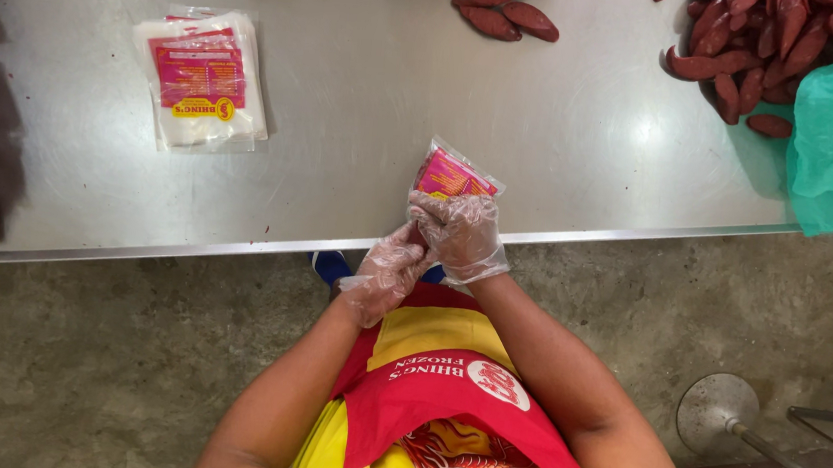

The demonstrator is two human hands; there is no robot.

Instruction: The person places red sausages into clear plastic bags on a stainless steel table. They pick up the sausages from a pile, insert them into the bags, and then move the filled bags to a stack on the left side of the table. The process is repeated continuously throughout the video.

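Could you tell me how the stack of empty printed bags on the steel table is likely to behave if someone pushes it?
The stack of bags looks like thin clear film lying flat, so it is probably light and floppy. On the smooth steel table it would likely slide easily, and the loosely offset top sheets may fan apart rather than move together.

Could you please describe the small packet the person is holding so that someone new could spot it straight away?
Start at the long steel table and follow its near edge to the middle, where two hands in clear plastic gloves meet. The right hand grips a small clear packet with a pink label, the left hand just below. Unlike the flat stack of packets lying at far left, it is single and lifted.
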